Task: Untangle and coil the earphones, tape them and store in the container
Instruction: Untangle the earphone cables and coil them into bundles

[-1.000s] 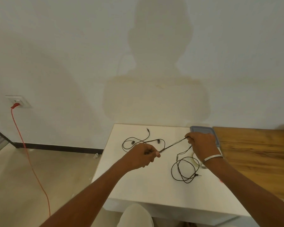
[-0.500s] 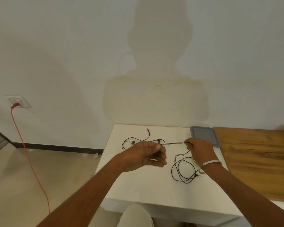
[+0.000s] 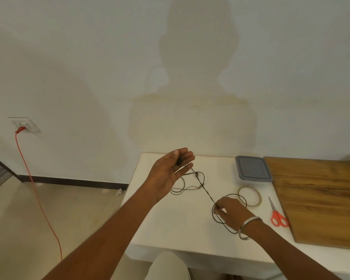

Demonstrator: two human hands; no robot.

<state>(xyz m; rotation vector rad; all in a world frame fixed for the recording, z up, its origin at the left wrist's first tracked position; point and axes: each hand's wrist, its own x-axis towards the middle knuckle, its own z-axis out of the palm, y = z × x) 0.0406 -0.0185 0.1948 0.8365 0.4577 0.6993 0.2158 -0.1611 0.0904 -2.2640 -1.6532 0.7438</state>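
Black earphones [image 3: 205, 188] stretch across the white table [image 3: 180, 223]. My left hand [image 3: 170, 172] is raised palm up over the table's far left, its fingers curled around a dark piece of the earphones. From there the cable runs down and right to my right hand [image 3: 230, 211], which pinches it low over the table. Loose loops lie under my left hand and around my right hand. A grey-lidded container [image 3: 252, 169] stands at the back. A clear tape roll [image 3: 250, 196] lies in front of it.
Red-handled scissors [image 3: 277, 214] lie right of the tape. A wooden board [image 3: 319, 197] covers the right side of the table. A red cord [image 3: 38, 195] hangs from a wall socket on the left. My knee [image 3: 167, 265] shows below the table's front edge.
My left hand rose and turned palm up toward the back of the table. My right hand dropped toward me, pulling the cable taut on a diagonal. The tape and scissors came into view.
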